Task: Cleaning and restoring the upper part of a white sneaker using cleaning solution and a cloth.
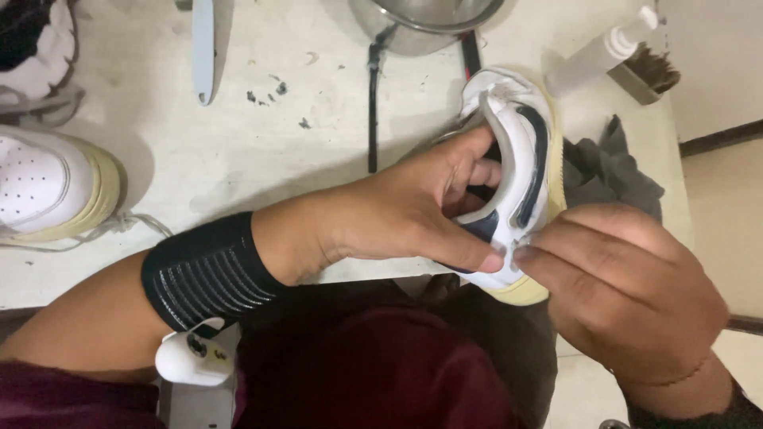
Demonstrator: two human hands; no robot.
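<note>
Up near the table's (238, 151) far right corner lies a white pump bottle (600, 49) on its side, beside a brown brush (648, 73). Closer, at the near edge, the left hand (413, 210) grips a white sneaker (517, 159) with its fingers curled inside the collar, while the right hand (628, 290) pinches the heel (thumb and fingertips closed). A grey cloth (608, 171) lies beneath; another sneaker (48, 187) sits at the left edge of the scuffed pale top.

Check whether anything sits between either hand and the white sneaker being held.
Nothing visible does. The left hand grips the white sneaker directly, fingers inside its opening, and the right hand pinches its heel edge. The grey cloth lies behind the sneaker.
</note>
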